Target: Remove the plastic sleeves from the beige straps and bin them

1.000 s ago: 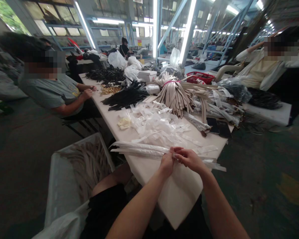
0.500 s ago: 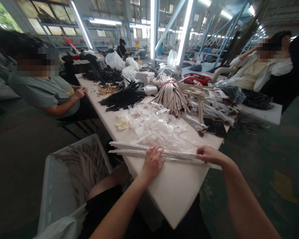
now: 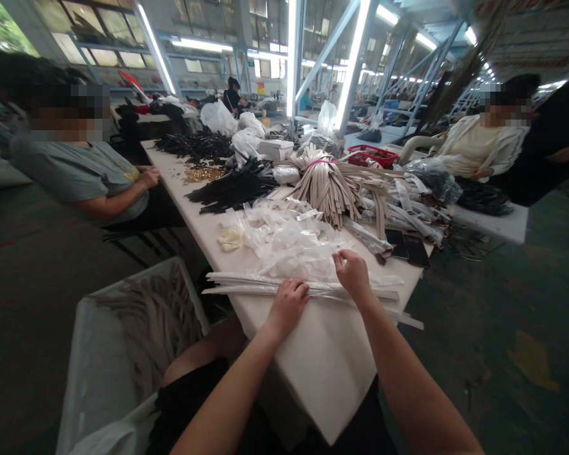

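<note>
Long pale strips (image 3: pixel 246 285), partly in clear plastic sleeves, lie across the near end of the white table (image 3: pixel 322 373). My left hand (image 3: pixel 288 304) rests on top of their middle, its fingers bent and close together. Above the strips' right half is my right hand (image 3: pixel 352 273), its fingers pinched at the edge of a pile of clear plastic sleeves (image 3: pixel 289 237); what is between the fingertips is too small to make out. A sleeve end (image 3: pixel 410 321) sticks out past the table's right edge.
Farther back lie a tied bundle of beige strips (image 3: pixel 325 186), black strips (image 3: pixel 241 183), a red basket (image 3: pixel 372 155) and dark phones (image 3: pixel 408 246). A white bin (image 3: pixel 83 354) of strips stands at lower left. People sit left and right; another stands far right.
My right hand has moved left and slightly up, off the strips' right end. My left hand has stayed nearly in place. The seated person at right has lowered their raised arms.
</note>
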Demonstrator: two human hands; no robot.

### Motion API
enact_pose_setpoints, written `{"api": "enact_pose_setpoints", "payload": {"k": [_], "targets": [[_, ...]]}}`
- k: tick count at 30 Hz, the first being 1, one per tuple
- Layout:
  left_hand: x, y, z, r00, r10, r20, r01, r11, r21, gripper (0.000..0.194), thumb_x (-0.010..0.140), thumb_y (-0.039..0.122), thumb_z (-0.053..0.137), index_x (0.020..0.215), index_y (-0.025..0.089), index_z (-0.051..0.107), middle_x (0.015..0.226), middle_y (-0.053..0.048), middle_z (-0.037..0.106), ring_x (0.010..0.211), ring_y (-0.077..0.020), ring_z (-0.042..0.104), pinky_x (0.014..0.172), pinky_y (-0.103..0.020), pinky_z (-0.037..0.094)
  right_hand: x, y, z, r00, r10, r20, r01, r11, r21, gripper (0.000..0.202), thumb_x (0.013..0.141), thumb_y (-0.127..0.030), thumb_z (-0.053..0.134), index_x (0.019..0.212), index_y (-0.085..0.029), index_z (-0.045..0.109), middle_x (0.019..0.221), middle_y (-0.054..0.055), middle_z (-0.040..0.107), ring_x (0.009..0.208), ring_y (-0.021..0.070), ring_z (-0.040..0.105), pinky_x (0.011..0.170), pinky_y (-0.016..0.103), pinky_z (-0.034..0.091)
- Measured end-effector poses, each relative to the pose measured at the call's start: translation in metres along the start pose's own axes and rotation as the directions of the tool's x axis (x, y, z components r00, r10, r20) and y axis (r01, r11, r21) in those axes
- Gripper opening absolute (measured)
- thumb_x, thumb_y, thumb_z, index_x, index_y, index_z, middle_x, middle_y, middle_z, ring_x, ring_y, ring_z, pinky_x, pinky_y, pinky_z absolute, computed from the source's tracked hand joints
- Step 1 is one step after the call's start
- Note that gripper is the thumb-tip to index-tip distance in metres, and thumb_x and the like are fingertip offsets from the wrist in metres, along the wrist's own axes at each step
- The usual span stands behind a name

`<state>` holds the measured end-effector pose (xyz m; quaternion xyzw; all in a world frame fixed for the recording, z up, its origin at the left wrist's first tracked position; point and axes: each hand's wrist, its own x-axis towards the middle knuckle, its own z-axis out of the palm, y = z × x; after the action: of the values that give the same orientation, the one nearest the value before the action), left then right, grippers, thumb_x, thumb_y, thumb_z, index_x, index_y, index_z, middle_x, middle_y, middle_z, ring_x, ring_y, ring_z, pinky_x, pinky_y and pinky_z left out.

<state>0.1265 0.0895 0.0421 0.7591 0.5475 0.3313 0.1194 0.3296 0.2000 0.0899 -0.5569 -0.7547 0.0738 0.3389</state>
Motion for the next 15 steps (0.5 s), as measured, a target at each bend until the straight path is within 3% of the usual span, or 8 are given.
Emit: {"api": "enact_pose_setpoints", "payload": {"k": [2, 5, 7, 9, 11, 13, 15], "targets": [[-0.001, 0.001, -0.001, 0.998, -0.027, -0.053, 0.022, 0.996, -0.089, 0.027, 0.089, 0.028, 0.065, 0.116, 0.024, 0.065, 0.121, -0.01, 0.063, 0.118, -0.0279, 0.054, 0.109, -0.048, 0.035, 0.005, -0.014, -0.001, 0.999, 0.025, -0.031, -0.022, 0.996, 0.086, 0.029, 0.098, -0.036, 0.046, 0.088, -0.018, 0.067, 0.078, 0.008, 0.07, 0.071, 0.0199, 0.062, 0.069, 0.028, 0.039], [0.006, 0.002, 0.004, 0.974, -0.196, -0.116, 0.141, 0.919, -0.367, 0.026, 0.092, 0.038, 0.06, 0.111, 0.022, 0.068, 0.114, -0.011, 0.067, 0.112, -0.0275, 0.06, 0.102, -0.044, 0.042, -0.001, -0.035, 0.01, 0.995, -0.018, 0.101, -0.001, 0.982, 0.191, 0.024, 0.095, -0.037, 0.053, 0.084, -0.019, 0.065, 0.068, 0.004, 0.067, 0.06, 0.017, 0.058, 0.06, 0.027, 0.035], [0.017, 0.001, 0.011, 0.94, -0.338, -0.049, 0.232, 0.738, -0.633, 0.033, 0.094, 0.046, 0.054, 0.109, 0.02, 0.069, 0.105, -0.01, 0.071, 0.101, -0.0261, 0.065, 0.092, -0.04, 0.049, -0.011, -0.046, 0.024, 0.976, -0.053, 0.212, -0.002, 0.968, 0.251, 0.016, 0.09, -0.033, 0.058, 0.084, -0.02, 0.065, 0.064, 0.001, 0.065, 0.057, 0.0156, 0.057, 0.058, 0.026, 0.034], [0.031, -0.003, 0.019, 0.896, -0.437, 0.072, 0.291, 0.458, -0.84, 0.04, 0.091, 0.053, 0.056, 0.102, 0.017, 0.07, 0.096, -0.01, 0.072, 0.09, -0.0247, 0.068, 0.083, -0.037, 0.052, -0.022, -0.05, 0.038, 0.964, -0.046, 0.26, -0.038, 0.95, 0.31, 0.01, 0.086, -0.028, 0.061, 0.09, -0.02, 0.065, 0.067, 0.0, 0.065, 0.058, 0.0149, 0.058, 0.058, 0.024, 0.036], [0.044, -0.007, 0.023, 0.836, -0.528, 0.148, 0.291, 0.2, -0.936, 0.041, 0.082, 0.054, 0.068, 0.093, 0.015, 0.07, 0.088, -0.009, 0.072, 0.081, -0.0224, 0.068, 0.079, -0.035, 0.053, -0.031, -0.05, 0.046, 0.964, -0.011, 0.267, -0.084, 0.936, 0.342, 0.011, 0.084, -0.026, 0.062, 0.093, -0.02, 0.064, 0.069, 0.0, 0.066, 0.06, 0.0147, 0.059, 0.058, 0.024, 0.037], [0.054, -0.011, 0.022, 0.79, -0.584, 0.183, 0.259, 0.048, -0.965, 0.04, 0.073, 0.049, 0.079, 0.09, 0.014, 0.068, 0.087, -0.009, 0.072, 0.078, -0.0202, 0.068, 0.078, -0.034, 0.053, -0.037, -0.047, 0.046, 0.962, 0.011, 0.272, -0.109, 0.931, 0.347, 0.01, 0.083, -0.027, 0.063, 0.089, -0.02, 0.065, 0.069, 0.0, 0.065, 0.06, 0.0148, 0.058, 0.059, 0.025, 0.038], [0.059, -0.012, 0.016, 0.794, -0.568, 0.215, 0.239, -0.032, -0.97, 0.039, 0.07, 0.044, 0.082, 0.091, 0.014, 0.067, 0.091, -0.01, 0.072, 0.08, -0.0194, 0.068, 0.079, -0.034, 0.053, -0.04, -0.044, 0.04, 0.951, 0.011, 0.31, -0.137, 0.912, 0.388, 0.009, 0.082, -0.028, 0.064, 0.085, -0.02, 0.066, 0.07, 0.0, 0.066, 0.06, 0.015, 0.057, 0.06, 0.026, 0.04]]}}
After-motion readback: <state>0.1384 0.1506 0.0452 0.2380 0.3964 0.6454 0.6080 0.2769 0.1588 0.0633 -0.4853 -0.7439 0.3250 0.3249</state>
